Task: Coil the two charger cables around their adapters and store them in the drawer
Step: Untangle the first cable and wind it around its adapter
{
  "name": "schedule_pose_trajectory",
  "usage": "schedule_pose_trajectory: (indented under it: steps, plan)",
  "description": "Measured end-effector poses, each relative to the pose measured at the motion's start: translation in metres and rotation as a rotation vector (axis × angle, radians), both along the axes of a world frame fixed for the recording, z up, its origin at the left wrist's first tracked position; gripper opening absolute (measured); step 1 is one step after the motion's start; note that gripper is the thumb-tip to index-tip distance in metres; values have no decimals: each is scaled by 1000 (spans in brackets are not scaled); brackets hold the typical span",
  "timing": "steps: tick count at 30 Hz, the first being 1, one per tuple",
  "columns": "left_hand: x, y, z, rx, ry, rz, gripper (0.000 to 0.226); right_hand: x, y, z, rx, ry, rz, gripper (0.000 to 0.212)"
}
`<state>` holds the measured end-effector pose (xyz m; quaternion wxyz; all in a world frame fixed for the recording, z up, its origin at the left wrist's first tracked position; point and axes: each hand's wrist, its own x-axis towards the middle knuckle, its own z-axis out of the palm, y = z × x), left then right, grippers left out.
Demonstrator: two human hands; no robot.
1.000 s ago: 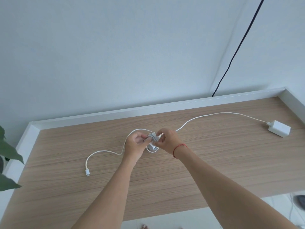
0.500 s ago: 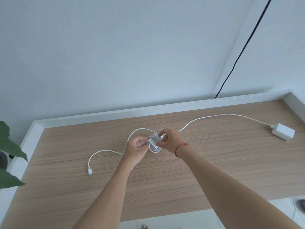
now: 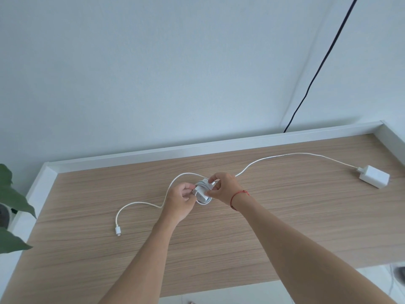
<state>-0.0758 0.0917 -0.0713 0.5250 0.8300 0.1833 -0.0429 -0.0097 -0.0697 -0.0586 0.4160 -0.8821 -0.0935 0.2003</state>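
At the middle of the wooden desk (image 3: 285,216), my left hand (image 3: 179,200) and my right hand (image 3: 225,189) both grip a small white adapter (image 3: 200,190) that has its white cable wound around it in loops. My right fingers pinch the top of the coil. A second white adapter (image 3: 374,179) lies flat at the desk's far right. Its long cable (image 3: 285,155) runs left, passes behind my hands, and curves on to a plug end (image 3: 118,230) lying at the left. No drawer is in view.
A raised white rim (image 3: 197,149) borders the desk at the back and both sides. Green plant leaves (image 3: 13,198) reach in at the left edge. A black cable (image 3: 317,69) hangs down the wall behind the desk's right part.
Both hands stay on the wound adapter, and my right fingers have shifted slightly over the coil. The loose cable and the second adapter have not moved.
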Motion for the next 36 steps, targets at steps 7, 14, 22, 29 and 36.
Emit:
schedule_pose_trajectory:
  steps: [7,14,22,29,36]
  plan:
    - [2,4,-3,-155,59,23,20,3,2,3,-27,19,-2,28]
    - [7,4,-7,-87,43,10,17,0,3,5,-24,45,-48,28]
    - [10,14,-7,-52,16,-157,19,-4,5,10,-41,63,-93,26]
    - [17,17,-11,21,-44,-170,8,-1,5,15,-51,154,-95,8]
    - [23,19,-12,22,-61,-174,22,1,9,16,-44,103,-76,13]
